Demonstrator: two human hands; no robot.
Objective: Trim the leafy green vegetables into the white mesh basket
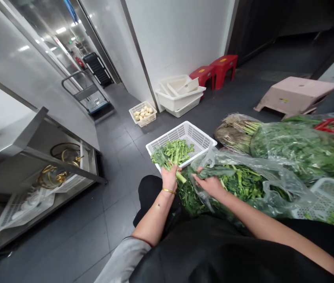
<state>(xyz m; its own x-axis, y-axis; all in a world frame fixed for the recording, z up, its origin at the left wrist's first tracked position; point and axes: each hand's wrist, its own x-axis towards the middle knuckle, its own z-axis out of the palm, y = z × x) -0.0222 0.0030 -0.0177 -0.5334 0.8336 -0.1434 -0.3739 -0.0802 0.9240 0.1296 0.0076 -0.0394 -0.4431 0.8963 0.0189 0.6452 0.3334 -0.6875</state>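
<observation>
As your left hand clamps the greens, their stems slant across the near edge of the white basket toward your right hand, its grip unclear.

Pink plastic stool: lower legs partly hidden behind bagged greens. White perforated plastic basket at right: cut off by the right edge. Grey sleeve: cropped at bottom. Yellow labels on red plastic stools: wording too small to tell.
</observation>
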